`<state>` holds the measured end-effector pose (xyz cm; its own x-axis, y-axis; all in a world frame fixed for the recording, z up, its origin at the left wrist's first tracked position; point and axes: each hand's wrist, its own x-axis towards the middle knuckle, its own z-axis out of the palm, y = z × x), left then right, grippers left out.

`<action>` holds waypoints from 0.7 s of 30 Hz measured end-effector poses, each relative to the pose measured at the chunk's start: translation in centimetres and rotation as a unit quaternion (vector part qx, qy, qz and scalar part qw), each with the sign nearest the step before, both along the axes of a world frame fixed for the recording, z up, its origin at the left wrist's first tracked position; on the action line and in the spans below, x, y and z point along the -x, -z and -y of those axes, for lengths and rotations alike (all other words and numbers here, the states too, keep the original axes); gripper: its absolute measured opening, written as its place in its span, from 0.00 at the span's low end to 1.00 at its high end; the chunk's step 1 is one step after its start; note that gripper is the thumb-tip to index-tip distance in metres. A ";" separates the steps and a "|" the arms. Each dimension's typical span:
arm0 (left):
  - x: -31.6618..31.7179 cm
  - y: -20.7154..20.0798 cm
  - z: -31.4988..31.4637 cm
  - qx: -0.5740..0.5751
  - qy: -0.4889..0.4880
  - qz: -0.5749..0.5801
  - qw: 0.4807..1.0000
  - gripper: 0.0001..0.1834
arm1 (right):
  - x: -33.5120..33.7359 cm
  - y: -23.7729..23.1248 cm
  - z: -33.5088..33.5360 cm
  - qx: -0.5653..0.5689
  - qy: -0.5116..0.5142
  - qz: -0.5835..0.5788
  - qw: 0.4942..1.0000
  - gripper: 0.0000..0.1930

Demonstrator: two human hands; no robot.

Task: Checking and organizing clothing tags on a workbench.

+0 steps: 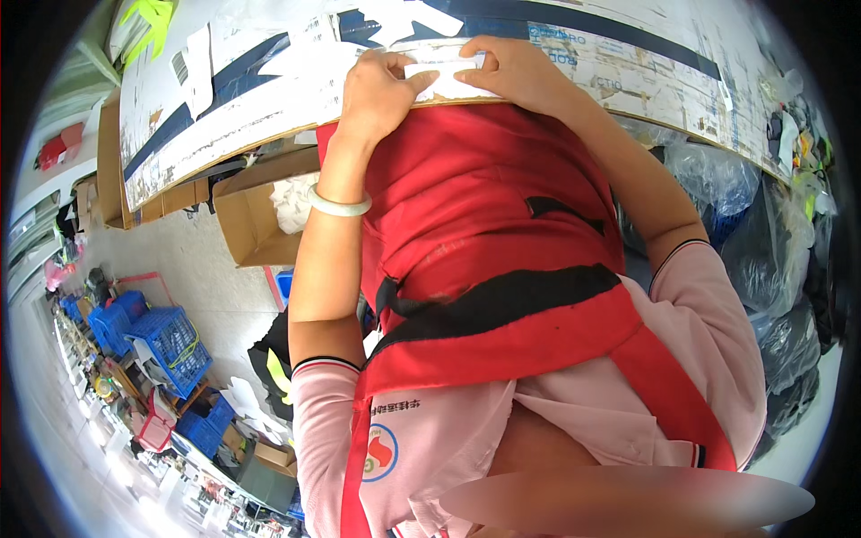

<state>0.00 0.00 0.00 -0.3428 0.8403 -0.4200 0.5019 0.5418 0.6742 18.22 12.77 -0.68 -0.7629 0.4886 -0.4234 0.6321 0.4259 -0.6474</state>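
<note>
A small white piece [447,82], which looks like thin cloth or paper, lies at the near edge of the worktable. My left hand [378,97] pinches its left end, thumb on top and fingers curled. At its right end my right hand [515,79] does the same, with the thumb pointing inward. Both thumbs press on the piece and it stays low against the tabletop. Other white cut pieces [307,61] lie just left of my left hand, and a further white piece [414,18] is beyond my hands.
The worktable [619,88] is covered with worn white board and dark tape strips. A neon yellow piece [152,25] lies at its far left. Below stands an open cardboard box [247,220]. Clear plastic bags [762,247] crowd the right side; blue crates [170,345] stand at left.
</note>
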 end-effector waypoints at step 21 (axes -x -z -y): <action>-4.1 5.1 4.7 -0.295 0.117 -0.268 0.910 0.28 | -3.0 5.5 2.7 -0.367 -0.058 -0.223 0.901 0.21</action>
